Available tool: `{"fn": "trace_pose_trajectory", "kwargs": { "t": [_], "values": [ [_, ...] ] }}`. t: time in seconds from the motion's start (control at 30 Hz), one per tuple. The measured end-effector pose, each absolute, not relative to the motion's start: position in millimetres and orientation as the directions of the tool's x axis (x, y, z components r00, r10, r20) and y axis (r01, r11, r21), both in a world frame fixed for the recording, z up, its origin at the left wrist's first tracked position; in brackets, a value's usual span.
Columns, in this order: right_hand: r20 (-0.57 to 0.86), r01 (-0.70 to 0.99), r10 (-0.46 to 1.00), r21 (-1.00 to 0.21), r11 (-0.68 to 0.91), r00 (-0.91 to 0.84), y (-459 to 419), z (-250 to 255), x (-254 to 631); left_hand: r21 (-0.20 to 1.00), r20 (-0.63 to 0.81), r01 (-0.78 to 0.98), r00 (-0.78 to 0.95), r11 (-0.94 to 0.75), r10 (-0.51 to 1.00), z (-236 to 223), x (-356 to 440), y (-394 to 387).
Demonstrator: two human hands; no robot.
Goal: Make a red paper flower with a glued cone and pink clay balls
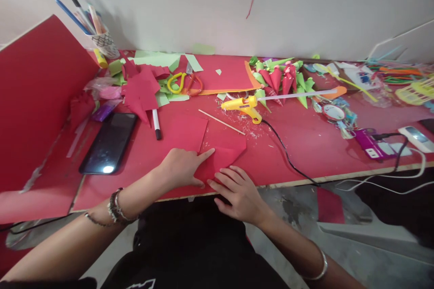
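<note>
A red sheet of paper (225, 157) with a folded corner lies on the red tabletop near its front edge. My left hand (185, 167) rests on its left side, index finger stretched out over the paper and thumb apart below. My right hand (237, 192) lies at the paper's lower edge with fingers extended and slightly spread. Beyond the paper is a thin wooden stick (222, 122). Another flat red sheet (188, 131) lies just past my left hand. A yellow glue gun (242, 106) with a long glue stick lies behind the wooden stick.
A phone (108, 144) and a marker (156, 124) lie to the left. Scissors (185, 83), red and green paper scraps (142, 88) and rolled paper cones (278, 76) line the back. A pen cup (105, 43) stands back left. A purple power adapter (369, 144) with cables sits right.
</note>
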State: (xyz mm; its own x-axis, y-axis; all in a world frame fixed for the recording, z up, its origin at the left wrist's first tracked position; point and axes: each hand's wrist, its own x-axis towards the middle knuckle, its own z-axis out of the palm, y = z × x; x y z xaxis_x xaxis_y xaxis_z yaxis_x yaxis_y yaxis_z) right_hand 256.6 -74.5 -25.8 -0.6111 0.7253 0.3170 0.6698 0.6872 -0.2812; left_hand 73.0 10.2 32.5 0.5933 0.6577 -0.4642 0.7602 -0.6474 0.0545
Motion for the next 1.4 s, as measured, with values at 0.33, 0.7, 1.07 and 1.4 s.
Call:
{"fn": "trace_pose_trajectory", "kwargs": {
  "t": [0.33,0.7,1.07,1.4],
  "values": [
    [0.295,0.81,0.833,-0.233,0.538,-0.468,-60.2,-19.7,296.1,0.037,-0.519,0.769,0.56,-0.638,0.645,39.0,75.9,10.1],
    [0.273,0.89,0.894,-0.192,0.413,-0.355,-52.1,-20.5,308.9,0.069,-0.52,0.77,0.57,-0.634,0.636,39.9,74.6,9.9],
    [0.34,0.881,0.847,-0.093,0.463,-0.409,-39.0,-9.6,300.8,0.103,-0.516,0.776,0.577,-0.622,0.634,37.2,73.4,12.2],
    [0.22,0.589,0.643,-0.265,0.763,-0.734,-62.3,-19.3,254.3,0.158,-0.492,0.761,0.613,-0.629,0.619,35.1,72.2,10.1]
  ]
}}
